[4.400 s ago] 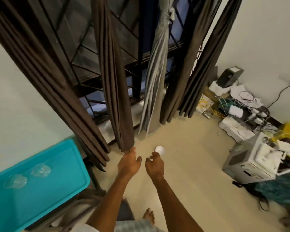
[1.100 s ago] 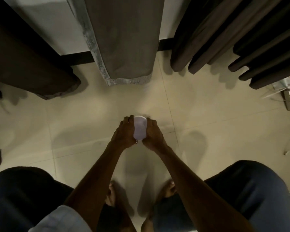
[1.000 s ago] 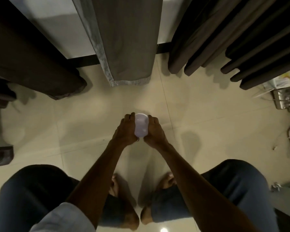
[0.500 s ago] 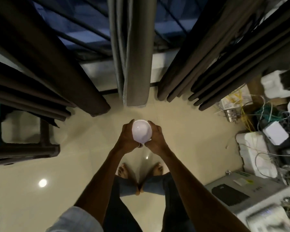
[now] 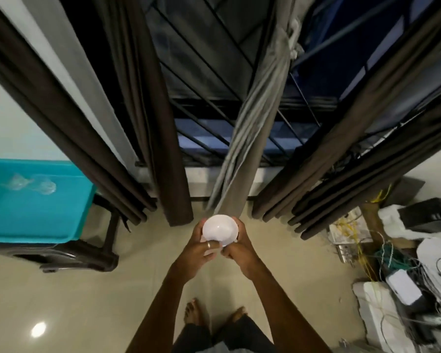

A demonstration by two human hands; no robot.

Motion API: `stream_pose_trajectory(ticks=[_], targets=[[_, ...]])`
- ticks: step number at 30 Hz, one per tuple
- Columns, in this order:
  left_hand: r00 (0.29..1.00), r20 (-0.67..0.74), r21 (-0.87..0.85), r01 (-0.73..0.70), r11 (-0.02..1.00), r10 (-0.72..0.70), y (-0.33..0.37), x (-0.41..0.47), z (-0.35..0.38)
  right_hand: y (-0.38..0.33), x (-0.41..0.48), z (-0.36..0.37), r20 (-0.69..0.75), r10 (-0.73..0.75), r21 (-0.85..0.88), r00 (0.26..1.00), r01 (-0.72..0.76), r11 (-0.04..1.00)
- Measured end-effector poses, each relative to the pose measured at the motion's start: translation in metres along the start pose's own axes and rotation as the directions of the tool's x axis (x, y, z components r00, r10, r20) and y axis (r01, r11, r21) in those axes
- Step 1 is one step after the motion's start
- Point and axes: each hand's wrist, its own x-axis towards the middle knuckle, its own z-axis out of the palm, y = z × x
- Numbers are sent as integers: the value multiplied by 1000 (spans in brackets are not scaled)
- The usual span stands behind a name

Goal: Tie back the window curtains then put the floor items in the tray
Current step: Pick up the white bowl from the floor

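I hold a small white bowl [image 5: 220, 230] in front of me at about waist height, its opening facing up. My left hand [image 5: 197, 247] grips its left side and my right hand [image 5: 238, 248] grips its right side. A teal tray [image 5: 36, 215] rests on a dark stool at the left, with two clear glass items [image 5: 29, 185] lying in it. Dark brown curtains [image 5: 163, 138] hang to the floor on both sides of the window, and a grey curtain [image 5: 250, 138] in the middle is gathered and knotted near its top.
The dark stool [image 5: 87, 253] under the tray stands on the beige tiled floor [image 5: 87, 301]. At the right lies a clutter of white boxes, cables and devices [image 5: 397, 276]. A black window grille [image 5: 214, 98] is behind the curtains. My bare feet show below.
I have risen from a crouch to standing with the white bowl lifted off the floor in both hands. The view has swung up, bringing the teal tray into sight at the left.
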Motion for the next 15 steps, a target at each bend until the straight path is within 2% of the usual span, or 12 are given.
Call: stream_pose_trajectory(ticks=[1,4,6,12,15], targets=[[999,-43,-63,14,998,-17,5,-6,-3,-2,-2,8,-2,-25,45,1000,25,999],[987,-161,-166,-43,985,16,8,-20,-16,-14,-6,38,-18,23,173,1000,-19,985],[975,-217,-212,-85,974,38,10,-30,-22,-16,-5,53,9,43,174,999,-43,984],[929,-346,-211,-211,954,129,19,-56,-44,-23,2,88,132,72,201,989,-98,975],[890,-431,-211,-259,943,148,27,-59,-54,-22,13,97,272,68,172,960,-118,978]])
